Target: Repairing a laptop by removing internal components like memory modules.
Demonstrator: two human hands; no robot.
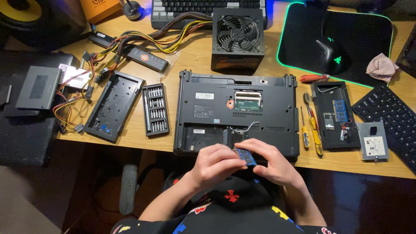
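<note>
Both hands pinching blue RAM stick btwn fingertips, over open laptop front edge

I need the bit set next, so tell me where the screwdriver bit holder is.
In the head view the screwdriver bit holder lies on the desk left of the upturned laptop, beside the black case tray on its own left.

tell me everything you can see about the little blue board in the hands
The memory module is a small, flat, blue circuit board with dark chips on its face. Both hands pinch it: the left hand at its left end, the right hand at its right. It is tilted slightly, held just above the front edge of the opened black laptop, over the person's lap.
</note>
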